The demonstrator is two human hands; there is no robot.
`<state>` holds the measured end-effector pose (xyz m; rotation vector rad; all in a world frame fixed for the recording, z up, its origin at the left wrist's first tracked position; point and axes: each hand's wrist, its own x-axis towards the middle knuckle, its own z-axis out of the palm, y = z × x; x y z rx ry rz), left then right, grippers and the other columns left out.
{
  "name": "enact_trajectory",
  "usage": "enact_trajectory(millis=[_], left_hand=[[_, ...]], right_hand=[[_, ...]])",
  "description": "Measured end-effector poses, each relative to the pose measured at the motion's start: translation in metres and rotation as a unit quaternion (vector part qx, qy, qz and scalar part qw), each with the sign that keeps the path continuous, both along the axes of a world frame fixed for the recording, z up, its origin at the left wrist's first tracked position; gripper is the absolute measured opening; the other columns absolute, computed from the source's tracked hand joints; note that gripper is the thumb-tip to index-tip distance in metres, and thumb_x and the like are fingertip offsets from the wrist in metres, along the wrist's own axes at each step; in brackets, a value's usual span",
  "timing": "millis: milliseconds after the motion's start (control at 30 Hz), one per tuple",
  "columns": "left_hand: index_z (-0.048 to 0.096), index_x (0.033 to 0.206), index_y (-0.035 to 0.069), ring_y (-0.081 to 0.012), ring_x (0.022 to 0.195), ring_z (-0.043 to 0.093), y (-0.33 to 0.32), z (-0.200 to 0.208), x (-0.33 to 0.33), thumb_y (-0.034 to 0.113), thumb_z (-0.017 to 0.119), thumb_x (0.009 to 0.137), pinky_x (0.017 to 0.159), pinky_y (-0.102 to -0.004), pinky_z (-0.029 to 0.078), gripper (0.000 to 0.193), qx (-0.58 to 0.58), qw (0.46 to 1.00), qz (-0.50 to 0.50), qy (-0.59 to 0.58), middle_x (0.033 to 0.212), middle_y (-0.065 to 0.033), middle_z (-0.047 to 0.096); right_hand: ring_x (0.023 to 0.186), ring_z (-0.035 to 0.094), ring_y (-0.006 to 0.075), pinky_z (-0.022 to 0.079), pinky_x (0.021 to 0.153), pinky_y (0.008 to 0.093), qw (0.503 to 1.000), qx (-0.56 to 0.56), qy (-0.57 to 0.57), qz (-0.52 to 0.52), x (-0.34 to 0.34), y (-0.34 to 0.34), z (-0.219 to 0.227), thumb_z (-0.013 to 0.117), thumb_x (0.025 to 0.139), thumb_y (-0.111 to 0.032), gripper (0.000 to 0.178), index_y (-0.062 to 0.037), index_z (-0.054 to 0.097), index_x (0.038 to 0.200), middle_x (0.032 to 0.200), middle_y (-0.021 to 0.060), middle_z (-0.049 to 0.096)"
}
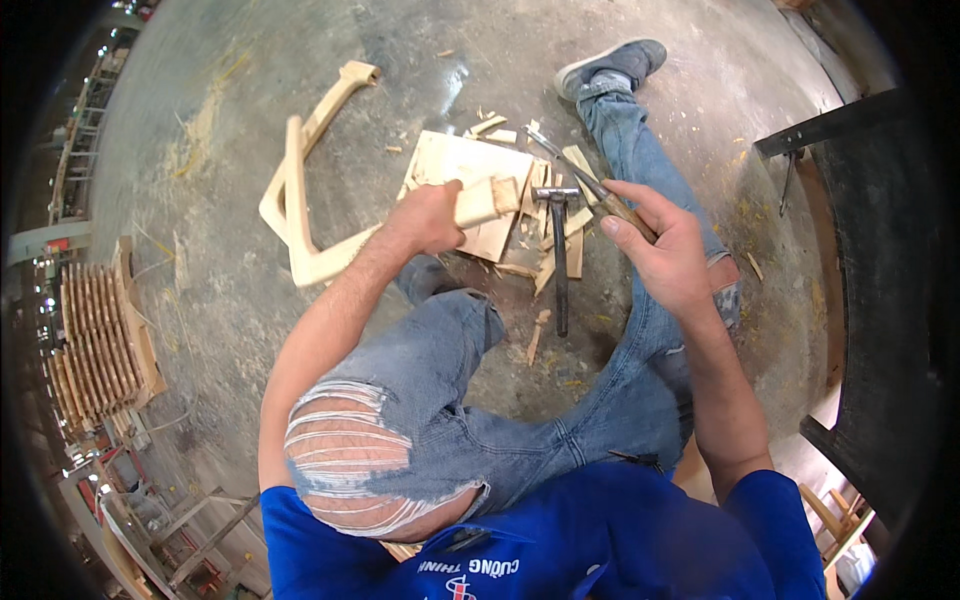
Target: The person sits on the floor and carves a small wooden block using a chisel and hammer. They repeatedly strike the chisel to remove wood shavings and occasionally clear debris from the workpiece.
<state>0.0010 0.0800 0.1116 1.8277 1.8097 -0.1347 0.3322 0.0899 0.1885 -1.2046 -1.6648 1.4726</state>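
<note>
My left hand (430, 218) is closed around one arm of a pale, bent wooden frame piece (335, 256). Its cut end sticks out past my fingers, above a flat wooden board (465, 155) on the floor. In my right hand (668, 250) is a chisel (622, 210), gripped by its wooden handle, with the metal blade pointing up and left, away from me. Between the two hands lies a hammer (560, 265) with a dark handle and a metal head, close to the board's right edge. My right hand's grip hides part of the chisel handle.
Wood offcuts and chips (575, 225) are scattered around the board. Another pale bent wooden piece (330, 105) lies beyond the frame piece. Slatted wooden parts (100, 335) are stacked at left. A dark metal structure (885, 270) stands at right. My legs flank the work area.
</note>
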Motion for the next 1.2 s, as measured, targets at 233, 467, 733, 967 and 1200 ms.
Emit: enact_trajectory(millis=[233, 467, 733, 967, 1200], left_hand=[[0.062, 0.111, 0.008, -0.0438, 0.093, 0.072, -0.036, -0.030, -0.025, 0.018, 0.078, 0.068, 0.082, -0.0521, 0.058, 0.047, 0.143, 0.984, 0.072, -0.080, 0.095, -0.0212, 0.073], [0.060, 0.101, 0.007, -0.0397, 0.086, 0.072, -0.048, -0.026, -0.017, 0.016, 0.080, 0.069, 0.076, -0.0482, 0.058, 0.038, 0.178, 0.971, 0.058, -0.151, 0.088, -0.0175, 0.071], [0.059, 0.100, 0.008, -0.0350, 0.080, 0.071, -0.089, -0.035, 0.000, 0.017, 0.082, 0.076, 0.071, -0.0464, 0.057, 0.035, 0.319, 0.934, 0.038, -0.154, 0.086, -0.0130, 0.066], [0.060, 0.099, 0.011, -0.0326, 0.080, 0.074, -0.119, -0.013, 0.004, 0.015, 0.085, 0.072, 0.069, -0.0440, 0.059, 0.037, 0.292, 0.936, 0.000, -0.198, 0.084, -0.0098, 0.070], [0.062, 0.098, 0.011, -0.0330, 0.080, 0.073, -0.122, -0.026, 0.006, 0.014, 0.085, 0.068, 0.069, -0.0440, 0.059, 0.038, 0.310, 0.926, 0.019, -0.213, 0.086, -0.0090, 0.071]], right_hand=[[0.094, 0.074, 0.0163, 0.057, 0.084, 0.0324, 0.995, 0.022, -0.074, 0.059, -0.018, -0.009, 0.013, 0.074, 0.096, -0.008, 0.027, 0.0006, 0.074, 0.122, 0.106, 0.0154, 0.079], [0.077, 0.072, 0.0348, 0.055, 0.067, 0.0423, 0.941, 0.236, -0.191, 0.148, -0.024, -0.003, 0.026, 0.076, 0.089, -0.010, 0.028, -0.0103, 0.078, 0.118, 0.089, 0.0166, 0.075], [0.050, 0.050, 0.0211, 0.038, 0.049, 0.0382, 0.858, 0.320, -0.317, 0.246, -0.028, -0.020, 0.079, 0.077, 0.087, -0.003, 0.038, -0.0115, 0.077, 0.124, 0.062, 0.0071, 0.052], [0.047, 0.049, 0.0206, 0.036, 0.046, 0.0385, 0.812, 0.320, -0.356, 0.335, -0.044, -0.033, 0.133, 0.077, 0.085, 0.000, 0.039, -0.0079, 0.077, 0.123, 0.060, 0.0074, 0.051], [0.046, 0.051, 0.0193, 0.036, 0.046, 0.0380, 0.779, 0.302, -0.406, 0.371, -0.065, -0.034, 0.158, 0.076, 0.085, 0.003, 0.039, -0.0070, 0.077, 0.122, 0.060, 0.0087, 0.056]])
